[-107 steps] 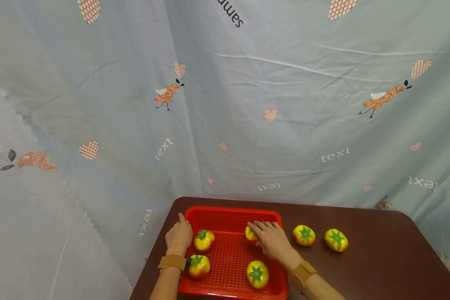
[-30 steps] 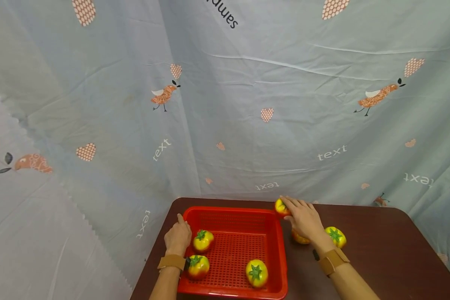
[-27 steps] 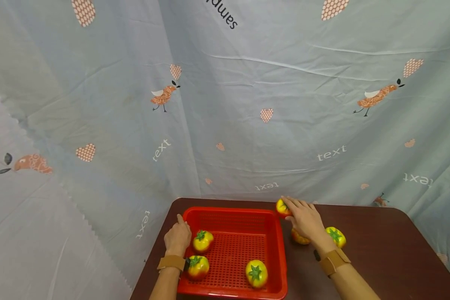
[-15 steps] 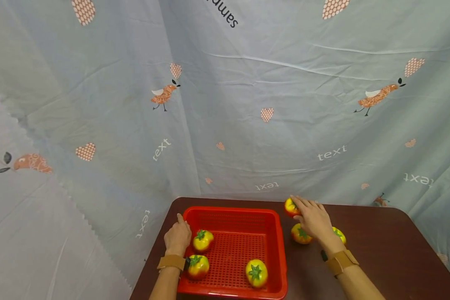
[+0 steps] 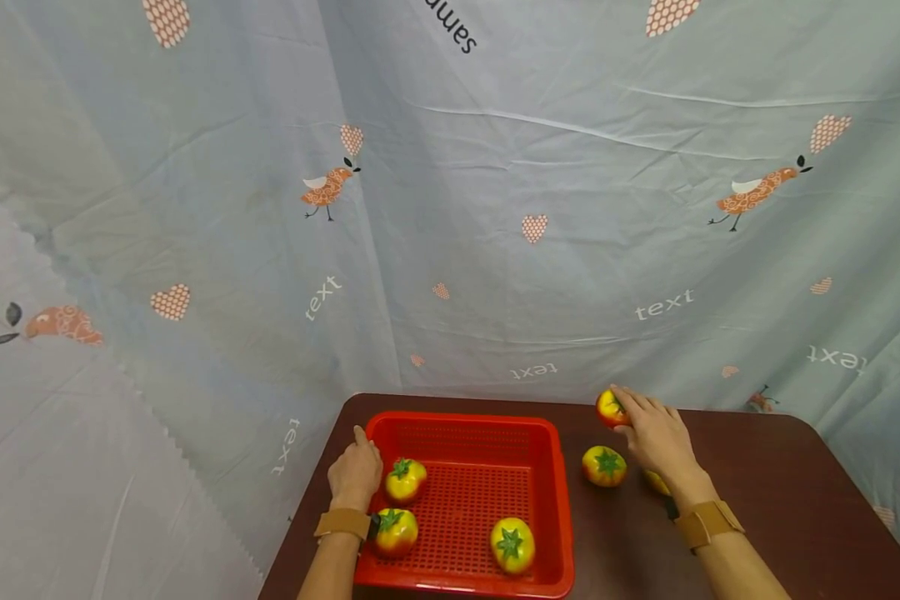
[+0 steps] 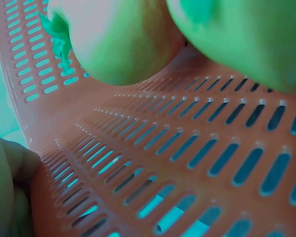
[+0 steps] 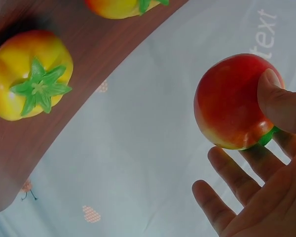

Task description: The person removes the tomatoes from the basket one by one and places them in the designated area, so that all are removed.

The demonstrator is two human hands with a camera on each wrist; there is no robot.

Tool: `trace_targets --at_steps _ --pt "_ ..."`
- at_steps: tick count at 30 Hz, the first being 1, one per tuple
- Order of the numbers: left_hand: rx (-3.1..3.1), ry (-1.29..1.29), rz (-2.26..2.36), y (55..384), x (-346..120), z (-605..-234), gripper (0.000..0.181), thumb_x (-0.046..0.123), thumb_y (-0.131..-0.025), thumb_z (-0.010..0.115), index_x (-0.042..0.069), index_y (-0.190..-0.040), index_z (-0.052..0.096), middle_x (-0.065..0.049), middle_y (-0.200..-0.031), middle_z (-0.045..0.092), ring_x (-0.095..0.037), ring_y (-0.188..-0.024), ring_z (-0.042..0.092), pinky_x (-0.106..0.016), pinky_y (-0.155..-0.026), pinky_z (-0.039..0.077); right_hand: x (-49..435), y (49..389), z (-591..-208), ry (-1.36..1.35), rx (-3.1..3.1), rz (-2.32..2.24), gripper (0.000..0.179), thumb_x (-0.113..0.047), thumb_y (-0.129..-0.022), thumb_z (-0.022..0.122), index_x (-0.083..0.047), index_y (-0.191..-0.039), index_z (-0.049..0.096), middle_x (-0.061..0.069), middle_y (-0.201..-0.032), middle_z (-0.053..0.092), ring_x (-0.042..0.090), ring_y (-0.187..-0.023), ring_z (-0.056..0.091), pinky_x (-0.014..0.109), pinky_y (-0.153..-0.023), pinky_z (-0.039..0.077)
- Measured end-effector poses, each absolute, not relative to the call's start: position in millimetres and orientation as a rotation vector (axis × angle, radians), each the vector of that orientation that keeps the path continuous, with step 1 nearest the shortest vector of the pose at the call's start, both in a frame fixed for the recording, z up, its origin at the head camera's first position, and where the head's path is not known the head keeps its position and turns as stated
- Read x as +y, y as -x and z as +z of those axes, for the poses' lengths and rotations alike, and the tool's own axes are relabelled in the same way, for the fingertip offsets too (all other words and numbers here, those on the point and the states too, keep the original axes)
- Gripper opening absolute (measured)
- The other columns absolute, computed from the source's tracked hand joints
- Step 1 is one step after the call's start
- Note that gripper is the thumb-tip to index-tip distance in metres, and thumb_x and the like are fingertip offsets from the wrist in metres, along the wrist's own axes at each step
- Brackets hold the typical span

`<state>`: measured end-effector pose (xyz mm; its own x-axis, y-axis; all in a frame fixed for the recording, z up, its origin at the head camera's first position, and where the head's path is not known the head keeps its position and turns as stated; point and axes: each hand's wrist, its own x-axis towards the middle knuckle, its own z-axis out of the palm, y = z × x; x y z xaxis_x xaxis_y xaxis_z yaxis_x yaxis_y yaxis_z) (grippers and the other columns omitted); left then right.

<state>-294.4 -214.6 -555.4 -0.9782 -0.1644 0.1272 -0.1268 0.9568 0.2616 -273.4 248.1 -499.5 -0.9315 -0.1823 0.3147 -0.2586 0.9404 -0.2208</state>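
My left hand (image 5: pixel 355 473) holds the left rim of a red plastic basket (image 5: pixel 562 500); in the left wrist view its curled fingers (image 6: pixel 19 160) meet the basket edge. Above the table's far side, my right hand (image 5: pixel 656 433) pinches a red and yellow tomato (image 5: pixel 611 407), lifted clear of the surface. The right wrist view shows the thumb on this tomato (image 7: pixel 232 101) with fingertips beneath it, while two other fingers extend freely. Inside the basket sit a tomato (image 5: pixel 406 481) at the left, another tomato (image 5: pixel 395 533) by the left wrist, and a third tomato (image 5: pixel 512 546) at the front right.
Right of the basket, a tomato (image 5: pixel 604 466) lies on the dark brown table (image 5: pixel 780 500). Another tomato (image 5: pixel 656 482) is mostly hidden under the right forearm. A patterned grey curtain (image 5: pixel 465 275) hangs behind the table's far edge.
My right hand has taken a tomato out of the basket and carried it right, past the basket's right rim. The left hand has stayed on the left rim.
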Motion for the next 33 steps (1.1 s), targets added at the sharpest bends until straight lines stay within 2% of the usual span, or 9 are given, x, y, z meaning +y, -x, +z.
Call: trace_targets --at_steps 15,33 --pt "-2.987 -0.241 -0.399 293 -216 -554 0.055 0.019 -0.102 0.043 -0.015 -0.144 0.032 -0.031 -0.100 0.067 -0.043 -0.073 0.066 -0.054 -0.066 0.055 271 271 -501 -0.294 -2.811 0.396 0.065 -0.016 -0.091 0.068 -0.009 -0.149 0.039 0.020 -0.144 0.049 0.046 -0.124 0.047 0.065 -0.098 0.037" --pt "-2.982 -0.242 -0.394 293 -215 -552 0.055 0.018 -0.102 0.043 -0.016 -0.144 0.031 -0.031 -0.095 0.067 -0.042 -0.070 0.065 -0.053 -0.063 0.055 314 258 -508 -0.154 -2.861 0.383 0.064 -0.017 -0.091 0.066 -0.001 -0.147 0.039 0.027 -0.143 0.045 0.051 -0.120 0.044 0.067 -0.096 0.035"
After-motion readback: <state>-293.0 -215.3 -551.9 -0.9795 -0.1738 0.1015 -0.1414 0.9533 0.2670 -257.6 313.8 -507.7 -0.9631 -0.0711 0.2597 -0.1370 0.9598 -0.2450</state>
